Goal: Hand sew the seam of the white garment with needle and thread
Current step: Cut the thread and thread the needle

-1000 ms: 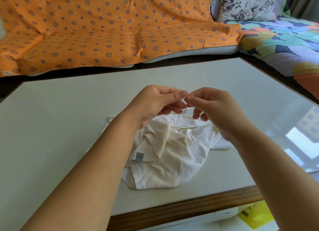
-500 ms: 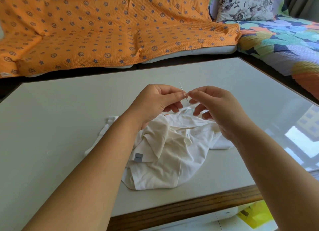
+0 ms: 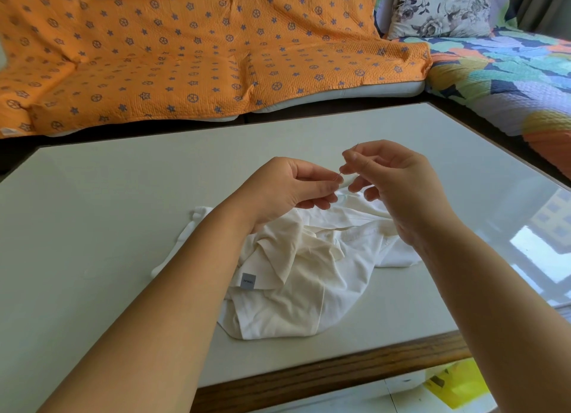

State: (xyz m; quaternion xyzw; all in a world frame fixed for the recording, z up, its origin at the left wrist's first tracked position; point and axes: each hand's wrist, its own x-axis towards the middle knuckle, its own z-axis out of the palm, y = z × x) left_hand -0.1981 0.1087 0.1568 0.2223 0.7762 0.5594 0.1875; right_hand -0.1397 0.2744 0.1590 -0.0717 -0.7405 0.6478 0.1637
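- Over table centre, head view (the only view): L hand [image 3: 287, 193] and R hand [image 3: 398, 190] are raised above the cloth, fingertips nearly meeting.
- R hand: thumb + forefinger nipped on needle [image 3: 357, 144], a hair-thin sliver poking up past the fingertips. Other fingers loosely curled, holding nothing. Held high, prob. so the metal reads against the pale tabletop.
- L hand: thumb + forefinger pressed in a pinch just beside the R fingertips. Contents too fine to make out, prob. the thread, brought to the needle's lower end. Remaining fingers curled under.
- White garment [image 3: 309, 273]: crumpled heap on table [image 3: 92, 227], directly below both hands, which appear lifted off it. Grey label [image 3: 248, 281] faces up near L forearm. Parked close, prob. so the seam stays w/in reach.
- Step, as judged: threading the needle or drawing thread through. Seam not identifiable among the folds, so stitching looks not yet begun.
- Background: orange sofa cover [image 3: 185, 57], floral cushion [image 3: 438, 11], patchwork quilt [image 3: 509, 82]. Yellow item [image 3: 457, 385] sits below table edge.
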